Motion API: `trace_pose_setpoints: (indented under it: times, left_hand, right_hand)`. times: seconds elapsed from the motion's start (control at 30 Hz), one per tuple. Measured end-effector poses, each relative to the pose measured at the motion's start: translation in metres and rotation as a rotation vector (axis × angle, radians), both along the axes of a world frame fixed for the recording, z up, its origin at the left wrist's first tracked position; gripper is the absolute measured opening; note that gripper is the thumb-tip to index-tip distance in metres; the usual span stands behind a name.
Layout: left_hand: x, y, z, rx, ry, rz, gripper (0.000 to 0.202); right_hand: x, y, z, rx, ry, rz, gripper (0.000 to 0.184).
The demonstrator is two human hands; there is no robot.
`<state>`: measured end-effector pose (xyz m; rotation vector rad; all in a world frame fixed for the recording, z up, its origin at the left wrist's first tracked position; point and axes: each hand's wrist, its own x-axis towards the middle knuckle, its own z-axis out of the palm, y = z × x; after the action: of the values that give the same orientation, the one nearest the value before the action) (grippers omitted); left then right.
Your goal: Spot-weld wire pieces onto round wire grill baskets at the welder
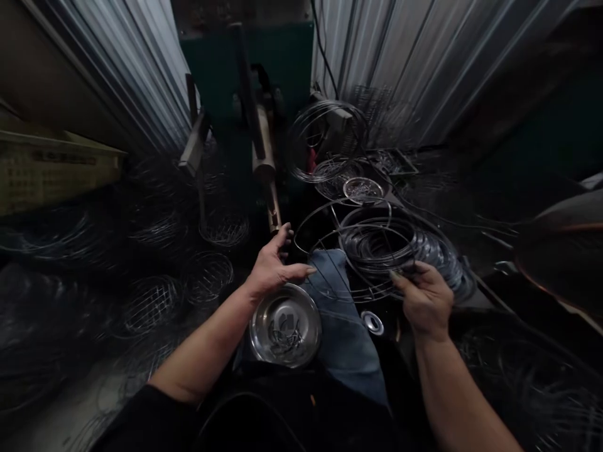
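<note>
My right hand (pixel 424 295) pinches the near edge of a stack of thin wire rings (pixel 391 248) resting on a round wire frame in front of me. My left hand (pixel 276 267) hovers with fingers apart above a shiny steel dish (pixel 285 323) that holds several small bent wire pieces; its fingertips are close to the lower end of a wooden-handled lever (pixel 272 210). A blue cloth (pixel 342 314) lies over my lap between the two hands.
Several wire mesh baskets (pixel 151 301) are piled at the left. A green machine (pixel 249 94) with levers stands ahead against corrugated metal walls. More wire hoops (pixel 325 138) and a small dish (pixel 362 187) lie behind. A yellow crate (pixel 47 169) sits far left.
</note>
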<state>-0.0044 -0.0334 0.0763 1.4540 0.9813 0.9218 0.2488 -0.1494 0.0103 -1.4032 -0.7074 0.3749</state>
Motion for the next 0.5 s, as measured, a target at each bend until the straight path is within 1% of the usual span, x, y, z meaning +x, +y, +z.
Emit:
trace_pose_setpoints:
  times: [0.1, 0.17, 0.2, 0.27, 0.33, 0.43, 0.5]
  left_hand:
    - [-0.02, -0.011, -0.001, -0.128, -0.121, 0.004, 0.085]
    - [-0.036, -0.018, -0.004, -0.198, -0.198, 0.08, 0.073]
    - [-0.045, -0.02, -0.007, -0.23, -0.218, 0.131, 0.071]
    - [-0.062, -0.019, -0.014, -0.27, -0.251, 0.219, 0.074]
    - [-0.077, -0.011, -0.025, -0.262, -0.306, 0.265, 0.08]
    - [-0.093, 0.006, -0.041, -0.205, -0.395, 0.258, 0.081]
    - [-0.099, 0.013, -0.047, -0.212, -0.408, 0.235, 0.081]
  right_hand:
    - [-0.014, 0.008, 0.027, -0.157, -0.004, 0.215, 0.04]
    - [-0.024, 0.014, 0.04, -0.276, -0.081, 0.34, 0.044]
    - [-0.03, 0.018, 0.043, -0.313, -0.128, 0.389, 0.046]
    - [-0.043, 0.028, 0.043, -0.329, -0.201, 0.453, 0.047]
    - [-0.056, 0.039, 0.035, -0.298, -0.246, 0.472, 0.045]
    - [-0.075, 0.051, 0.021, -0.278, -0.273, 0.488, 0.037]
    - [-0.082, 0.051, 0.017, -0.307, -0.286, 0.511, 0.032]
